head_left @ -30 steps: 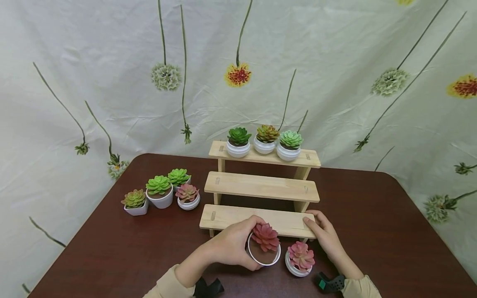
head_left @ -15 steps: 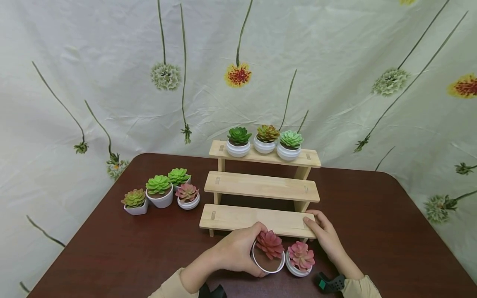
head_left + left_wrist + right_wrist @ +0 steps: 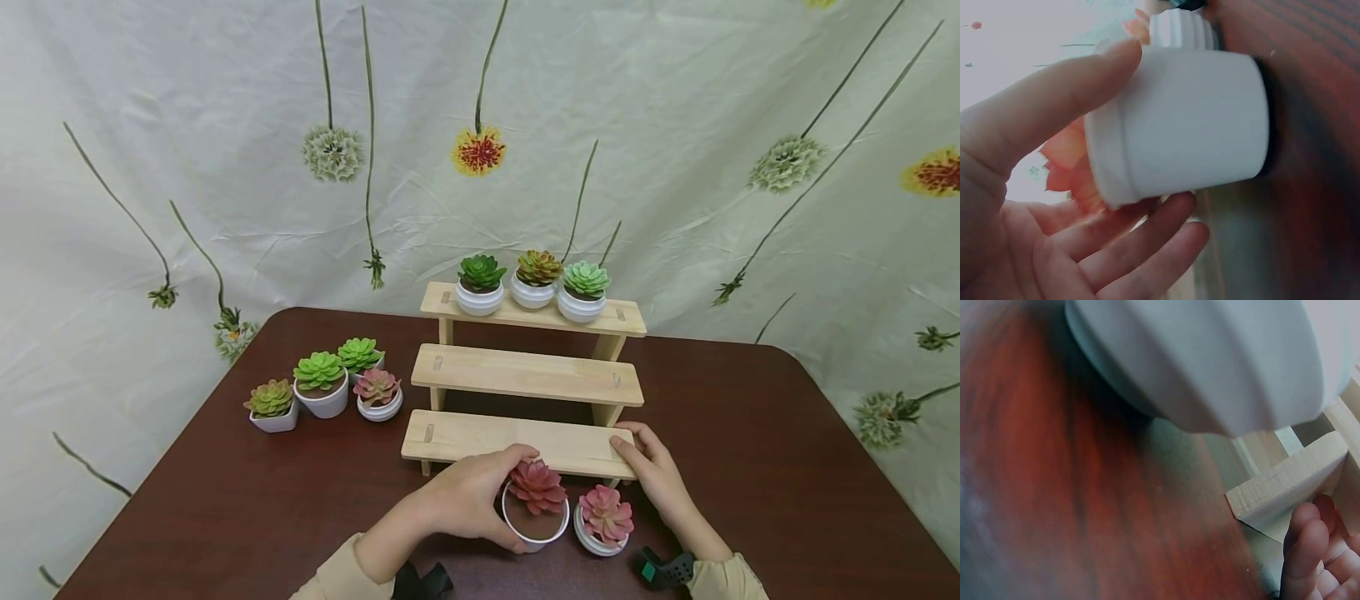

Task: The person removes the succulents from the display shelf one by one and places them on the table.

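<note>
My left hand (image 3: 468, 500) grips a white pot with a dark red succulent (image 3: 537, 487) at the front of the table, thumb and fingers on opposite sides. The left wrist view shows the pot's smooth wall (image 3: 1194, 119); its base is at or close to the tabletop, and I cannot tell if they touch. Just right of it, a pink succulent (image 3: 606, 513) stands in a ribbed white pot. My right hand (image 3: 658, 473) holds the right end of the lowest step of a three-tier wooden stand (image 3: 517, 437), thumb on top, fingers by its side support (image 3: 1297, 481).
On the top step stand a dark green succulent (image 3: 481, 273), a brownish one (image 3: 538, 268) and a pale green one (image 3: 586, 282). Several potted succulents (image 3: 321, 404) cluster at the table's left. A flower-printed cloth (image 3: 645, 100) hangs behind the table (image 3: 750, 433).
My left hand took the red succulent's pot right, up against the pink one's pot, then slightly back left, leaving a small gap. The right hand keeps its hold on the stand.
</note>
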Tool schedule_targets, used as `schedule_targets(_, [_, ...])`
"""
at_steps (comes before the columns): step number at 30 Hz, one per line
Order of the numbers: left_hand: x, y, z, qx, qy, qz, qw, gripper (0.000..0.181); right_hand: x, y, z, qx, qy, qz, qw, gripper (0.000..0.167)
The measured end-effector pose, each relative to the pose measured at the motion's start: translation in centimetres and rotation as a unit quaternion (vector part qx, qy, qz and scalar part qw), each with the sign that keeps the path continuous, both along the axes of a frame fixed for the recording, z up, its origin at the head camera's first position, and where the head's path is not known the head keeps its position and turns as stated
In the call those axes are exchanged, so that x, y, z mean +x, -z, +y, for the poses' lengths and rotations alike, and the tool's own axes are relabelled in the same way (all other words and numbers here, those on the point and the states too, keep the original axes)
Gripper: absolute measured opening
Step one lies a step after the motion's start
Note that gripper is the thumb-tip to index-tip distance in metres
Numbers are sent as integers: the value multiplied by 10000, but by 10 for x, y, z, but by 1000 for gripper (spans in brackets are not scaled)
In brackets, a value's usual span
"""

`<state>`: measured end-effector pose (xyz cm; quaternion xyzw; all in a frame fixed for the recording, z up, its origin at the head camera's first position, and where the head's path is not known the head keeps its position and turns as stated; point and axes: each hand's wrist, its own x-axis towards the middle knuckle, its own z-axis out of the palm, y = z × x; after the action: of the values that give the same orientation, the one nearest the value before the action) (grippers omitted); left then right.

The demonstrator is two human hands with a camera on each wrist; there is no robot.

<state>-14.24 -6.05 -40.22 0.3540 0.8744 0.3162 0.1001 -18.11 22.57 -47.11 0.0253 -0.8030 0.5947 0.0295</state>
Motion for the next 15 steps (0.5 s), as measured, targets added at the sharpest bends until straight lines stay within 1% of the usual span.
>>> schedule_targets(2, [-1, -4, -2, -110, 13, 1, 9999, 91, 0, -1, 0, -15, 2, 2, 10000, 25])
schedule_targets(4, [-3, -7, -5, -106, 42, -3, 9999, 93, 0, -1, 1, -19, 10, 9, 10000, 25])
schedule_targets(6, [-5, -10, -8, 55, 51, -67, 9999, 91, 0, -2, 1, -23, 10, 20, 10000, 25])
schedule_targets(8, [-7, -13, -10, 382, -64, -181, 9991, 87, 0, -2, 1, -23, -10, 21, 10000, 24])
schedule_targets(10, [-10, -16, -12, 809, -279, -210, 9961, 79, 0, -2, 1, -27, -10, 20, 10000, 24])
schedule_targets(12, [-13, -18, -13, 1225, -638, -139, 9903, 71, 0, -1, 0, -24, -5, 16, 10000, 24])
schedule_targets(15, [-18, -20, -14, 1744, -1205, 281, 9769, 60, 0, 0, -1, -34, 7, 1, 10000, 24])
